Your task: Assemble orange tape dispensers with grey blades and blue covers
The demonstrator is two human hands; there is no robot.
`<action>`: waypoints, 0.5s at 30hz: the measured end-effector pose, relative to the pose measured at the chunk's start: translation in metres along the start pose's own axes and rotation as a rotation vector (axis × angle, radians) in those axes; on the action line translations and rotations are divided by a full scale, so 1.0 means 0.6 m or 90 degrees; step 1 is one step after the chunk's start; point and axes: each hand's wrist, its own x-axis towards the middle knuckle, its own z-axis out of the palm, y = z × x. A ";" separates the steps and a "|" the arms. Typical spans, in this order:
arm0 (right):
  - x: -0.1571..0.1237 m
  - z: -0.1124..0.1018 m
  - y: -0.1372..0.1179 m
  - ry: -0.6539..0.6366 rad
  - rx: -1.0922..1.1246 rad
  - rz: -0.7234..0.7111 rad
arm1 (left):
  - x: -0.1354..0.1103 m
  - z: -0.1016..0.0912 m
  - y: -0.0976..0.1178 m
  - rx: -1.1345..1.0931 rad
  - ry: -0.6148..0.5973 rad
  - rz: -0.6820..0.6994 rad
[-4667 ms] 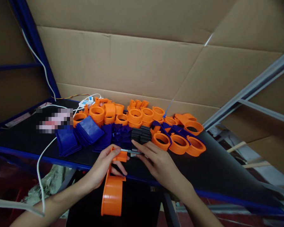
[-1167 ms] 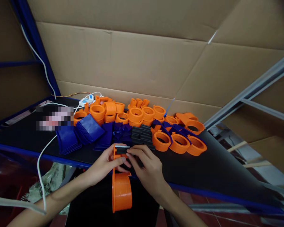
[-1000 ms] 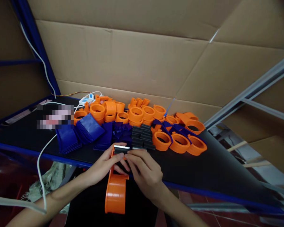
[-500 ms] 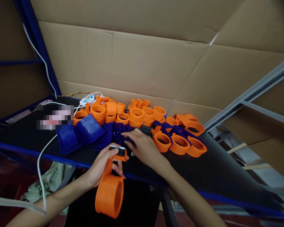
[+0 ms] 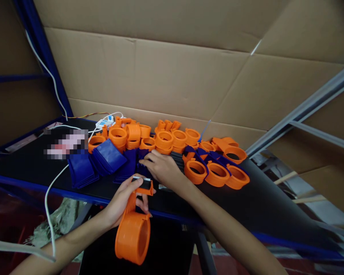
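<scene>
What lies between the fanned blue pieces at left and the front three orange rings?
In the head view: dark purple parts and a black stack, with the right hand over them. The left hand holds an orange dispenser nearer.

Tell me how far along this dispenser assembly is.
Done: a black toothed blade piece sits in the head of the orange dispenser. In hand: the left hand grips that dispenser while the right hand reaches into the blue parts. Left: many loose orange rings lie behind.
</scene>
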 end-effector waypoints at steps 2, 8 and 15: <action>-0.002 -0.011 0.002 0.109 0.089 0.051 | 0.000 0.001 0.000 0.000 0.014 0.006; -0.035 -0.040 -0.021 0.234 0.341 0.262 | -0.001 0.008 0.005 0.000 0.042 0.038; -0.077 -0.038 -0.078 0.210 0.508 0.330 | -0.002 0.002 0.002 -0.007 0.064 0.018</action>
